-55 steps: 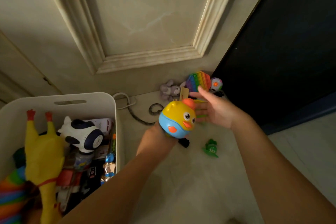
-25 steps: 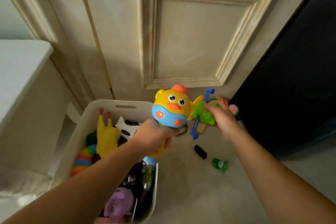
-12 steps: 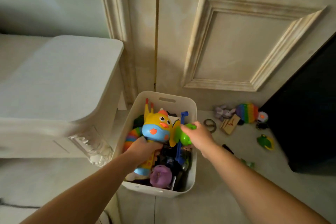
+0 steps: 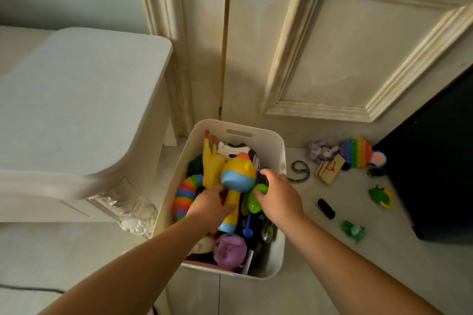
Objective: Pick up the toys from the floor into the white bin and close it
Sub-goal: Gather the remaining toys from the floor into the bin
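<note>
Both hands are over the open white bin point(image 4: 280, 147), which stands on the floor point(image 4: 332, 250) against the door. The left hand point(image 4: 208, 208) is wrapped round the handle of the yellow-and-blue duck toy point(image 4: 238, 174), its face turned away. The right hand point(image 4: 280, 199) is curled on a green toy point(image 4: 256, 201) with blue parts; its shape is mostly hidden behind the fingers. The bin's lower contents are dark and hard to read. A rainbow pop toy point(image 4: 355, 152), a grey plush point(image 4: 320, 152) and a green frog toy point(image 4: 380, 195) lie on the floor to the right.
</note>
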The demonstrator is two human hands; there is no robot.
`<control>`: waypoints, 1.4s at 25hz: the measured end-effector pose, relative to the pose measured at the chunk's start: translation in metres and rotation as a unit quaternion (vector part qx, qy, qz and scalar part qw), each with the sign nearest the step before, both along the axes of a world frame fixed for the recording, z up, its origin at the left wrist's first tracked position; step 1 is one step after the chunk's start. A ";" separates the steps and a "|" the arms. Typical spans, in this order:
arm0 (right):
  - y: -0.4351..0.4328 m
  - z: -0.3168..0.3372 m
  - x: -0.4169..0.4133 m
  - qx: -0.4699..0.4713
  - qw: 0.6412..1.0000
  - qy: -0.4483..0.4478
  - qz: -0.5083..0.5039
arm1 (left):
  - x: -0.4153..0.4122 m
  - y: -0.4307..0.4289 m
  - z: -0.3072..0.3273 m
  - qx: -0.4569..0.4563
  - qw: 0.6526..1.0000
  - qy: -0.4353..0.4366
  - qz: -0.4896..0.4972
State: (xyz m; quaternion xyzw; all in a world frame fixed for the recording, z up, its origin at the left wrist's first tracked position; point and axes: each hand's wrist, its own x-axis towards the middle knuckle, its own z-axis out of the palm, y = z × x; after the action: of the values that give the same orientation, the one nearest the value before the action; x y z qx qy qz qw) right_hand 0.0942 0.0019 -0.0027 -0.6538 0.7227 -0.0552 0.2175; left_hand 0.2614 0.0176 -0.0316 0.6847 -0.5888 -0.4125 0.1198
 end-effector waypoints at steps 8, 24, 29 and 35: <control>0.001 -0.022 0.005 -0.003 0.999 0.033 0.027 | -0.015 0.012 -0.015 0.005 0.982 -0.183 -0.043; 0.015 -0.039 -0.182 -0.134 0.911 -0.150 -0.360 | -0.170 -0.009 0.040 -0.216 0.955 0.017 -0.201; 0.044 -0.111 -0.252 0.041 0.911 -0.077 -0.404 | -0.238 -0.019 -0.022 -0.063 0.954 -0.022 -0.291; 0.030 -0.164 -0.274 0.116 0.952 -0.015 -0.284 | -0.292 -0.049 -0.087 0.023 0.950 -0.085 -0.301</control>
State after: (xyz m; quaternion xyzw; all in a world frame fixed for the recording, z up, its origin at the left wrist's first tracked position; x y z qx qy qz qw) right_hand -0.1794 0.0320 -0.1671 -0.3908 0.8765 -0.0401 0.2782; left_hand -0.0303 -0.0313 -0.1185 0.5111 -0.7655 -0.3833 -0.0763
